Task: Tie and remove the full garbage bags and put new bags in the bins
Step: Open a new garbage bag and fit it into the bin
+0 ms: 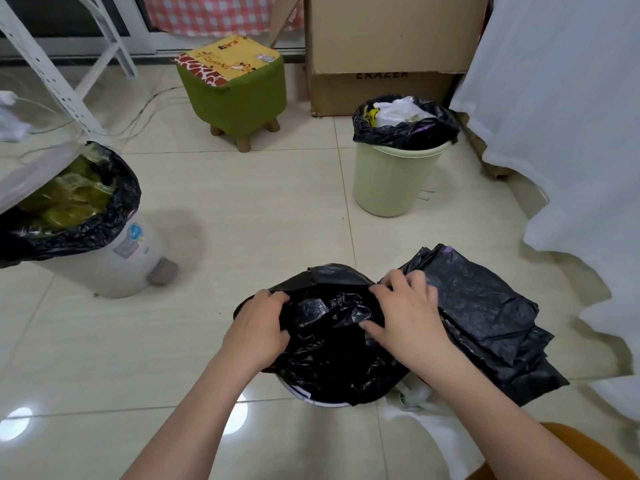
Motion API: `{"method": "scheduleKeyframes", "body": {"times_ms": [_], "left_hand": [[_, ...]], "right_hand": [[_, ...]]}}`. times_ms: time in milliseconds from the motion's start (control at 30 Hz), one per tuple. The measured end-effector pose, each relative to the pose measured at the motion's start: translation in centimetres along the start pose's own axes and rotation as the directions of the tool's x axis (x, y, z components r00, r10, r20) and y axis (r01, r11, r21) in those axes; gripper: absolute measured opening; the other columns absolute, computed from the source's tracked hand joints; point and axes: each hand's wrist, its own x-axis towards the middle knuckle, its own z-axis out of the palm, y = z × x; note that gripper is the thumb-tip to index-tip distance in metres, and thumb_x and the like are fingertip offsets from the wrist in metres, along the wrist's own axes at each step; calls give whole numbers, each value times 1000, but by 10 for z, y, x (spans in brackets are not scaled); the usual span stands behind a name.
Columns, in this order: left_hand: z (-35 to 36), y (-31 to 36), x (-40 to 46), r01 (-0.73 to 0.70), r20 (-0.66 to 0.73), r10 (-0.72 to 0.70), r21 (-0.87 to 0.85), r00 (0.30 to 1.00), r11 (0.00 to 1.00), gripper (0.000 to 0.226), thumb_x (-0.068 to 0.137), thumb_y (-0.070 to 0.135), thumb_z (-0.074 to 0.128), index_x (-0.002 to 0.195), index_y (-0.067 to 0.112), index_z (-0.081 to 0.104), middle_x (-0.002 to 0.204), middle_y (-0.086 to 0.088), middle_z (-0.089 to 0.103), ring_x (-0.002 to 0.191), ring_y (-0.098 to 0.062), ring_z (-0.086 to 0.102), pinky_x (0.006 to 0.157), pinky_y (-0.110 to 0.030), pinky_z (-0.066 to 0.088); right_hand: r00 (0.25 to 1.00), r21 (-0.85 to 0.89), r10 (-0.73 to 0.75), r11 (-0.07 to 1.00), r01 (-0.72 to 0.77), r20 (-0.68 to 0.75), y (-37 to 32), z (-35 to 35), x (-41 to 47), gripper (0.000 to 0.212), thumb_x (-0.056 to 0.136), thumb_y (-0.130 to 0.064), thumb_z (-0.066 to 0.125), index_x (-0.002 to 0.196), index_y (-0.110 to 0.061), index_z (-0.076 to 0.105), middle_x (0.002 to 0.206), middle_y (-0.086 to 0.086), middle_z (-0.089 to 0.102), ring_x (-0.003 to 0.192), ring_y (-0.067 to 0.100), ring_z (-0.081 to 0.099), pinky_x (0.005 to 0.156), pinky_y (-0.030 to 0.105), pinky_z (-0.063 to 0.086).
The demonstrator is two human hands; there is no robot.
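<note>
A black garbage bag lines a small white bin right below me; only a sliver of the bin's rim shows. My left hand grips the bag's left edge. My right hand holds its right edge, fingers curled into the plastic. A stack of folded new black bags lies on the floor just right of this bin. A grey pedal bin at the left holds a full black bag with yellow-green waste. A pale green bin farther back has a black bag stuffed with white rubbish.
A green stool with a giraffe-print top and a cardboard box stand at the back. A white curtain hangs on the right. White metal frame legs and loose cables lie at the far left. Tiled floor lies between the bins.
</note>
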Motion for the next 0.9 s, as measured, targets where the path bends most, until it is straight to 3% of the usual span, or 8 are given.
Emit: {"method": "scheduleKeyframes", "body": {"times_ms": [100, 267, 433, 567, 633, 733, 833, 900], "left_hand": [[8, 2, 5, -48, -22, 45, -173, 999, 984, 44, 90, 12, 54, 133, 21, 53, 129, 1, 55, 113, -19, 54, 93, -27, 42], [12, -2, 17, -66, -113, 41, -228, 993, 972, 44, 90, 2, 46, 131, 16, 57, 121, -6, 63, 114, -23, 57, 90, -22, 39], [16, -6, 25, -79, -149, 34, -309, 988, 948, 52, 87, -6, 43, 133, 15, 54, 115, -1, 60, 101, -13, 55, 98, -23, 38], [21, -11, 23, -61, -65, 44, -284, 997, 957, 63, 88, 3, 56, 144, 24, 40, 143, 4, 45, 129, -22, 32, 106, -27, 24], [21, -14, 23, -60, -22, 56, -291, 998, 955, 73, 85, 6, 65, 148, 26, 35, 149, 4, 39, 136, -23, 30, 113, -31, 23], [21, -16, 22, -48, 39, 67, -359, 997, 932, 88, 78, 2, 72, 151, 26, 29, 153, 3, 35, 139, -17, 34, 111, -23, 26], [21, -18, 19, -27, 74, 58, -368, 996, 929, 97, 76, 2, 73, 153, 31, 21, 153, 6, 33, 137, -13, 35, 101, -15, 27], [21, -18, 19, -18, 86, 53, -368, 995, 930, 101, 75, 2, 74, 154, 32, 18, 153, 6, 33, 137, -13, 36, 100, -15, 27]], "right_hand": [[990, 326, -110, 943, 75, 90, 1, 5, 7, 45, 95, -33, 55, 137, -16, 53, 125, 3, 57, 120, 23, 41, 102, 35, 38], [980, 542, -111, 840, 4, 165, 7, 11, 24, 54, 91, -4, 44, 144, -15, 45, 143, 5, 46, 135, 28, 36, 113, 38, 31], [973, 667, -46, 735, -122, 228, 9, 14, 38, 60, 93, -12, 44, 151, -24, 31, 158, -1, 29, 145, 26, 22, 118, 43, 24], [942, 657, -37, 725, -205, 334, 12, 20, 45, 70, 92, -17, 52, 154, -30, 21, 161, -4, 21, 147, 27, 19, 115, 41, 28], [925, 685, -37, 683, -253, 378, 14, 23, 47, 75, 91, -17, 57, 153, -34, 20, 159, -4, 24, 139, 21, 35, 100, 28, 38], [905, 746, -36, 580, -327, 425, 17, 30, 50, 79, 88, -12, 61, 150, -42, 24, 154, -6, 32, 96, 10, 57, 76, 22, 47], [900, 766, -33, 539, -350, 434, 23, 37, 55, 81, 84, -8, 63, 148, -45, 28, 153, -7, 35, 85, -1, 57, 68, 14, 49], [894, 785, -41, 498, -368, 446, 25, 40, 58, 81, 82, -9, 62, 147, -45, 30, 154, -5, 34, 89, -4, 56, 72, 14, 48]]}}
